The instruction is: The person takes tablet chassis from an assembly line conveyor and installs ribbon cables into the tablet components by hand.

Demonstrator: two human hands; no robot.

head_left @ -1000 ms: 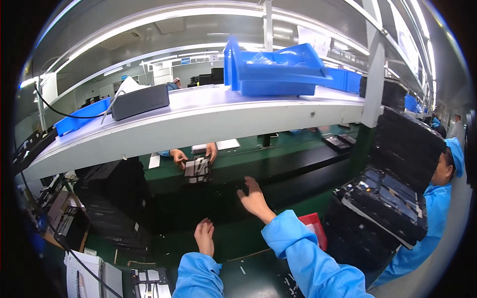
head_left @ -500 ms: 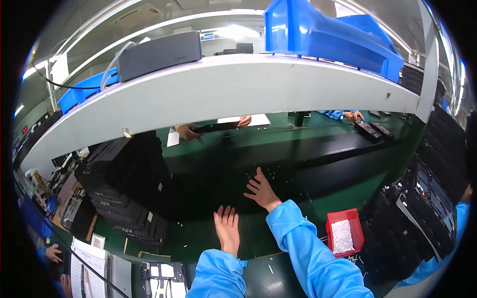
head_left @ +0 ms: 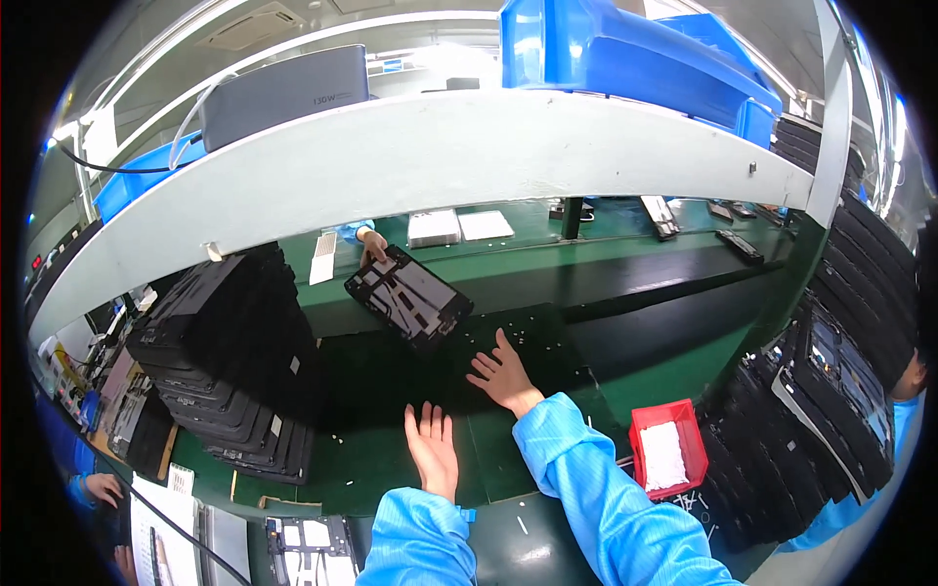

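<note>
My left hand (head_left: pixel 433 447) lies flat and open on the green bench mat (head_left: pixel 371 459), fingers pointing away from me, holding nothing. My right hand (head_left: pixel 505 372) is spread open a little farther out, resting at the near edge of a dark tray (head_left: pixel 532 337) dotted with small white parts. Both arms wear light blue sleeves. Just beyond my hands a black device frame (head_left: pixel 408 295) hangs tilted over the bench, held at its far end by another person's hand (head_left: pixel 371 244) reaching from the opposite side.
A tall stack of black device frames (head_left: pixel 230 356) fills the left. A red bin of white parts (head_left: pixel 666 451) sits at the right, with more black frames (head_left: pixel 831 391) stacked beyond. A white shelf (head_left: pixel 440 156) carrying blue bins arches overhead. A co-worker's hand (head_left: pixel 103 485) shows lower left.
The view has tipped downward, so both hands sit higher and larger in frame. The opposite person's hand now holds a black frame out over the bench; my hands stay open.
</note>
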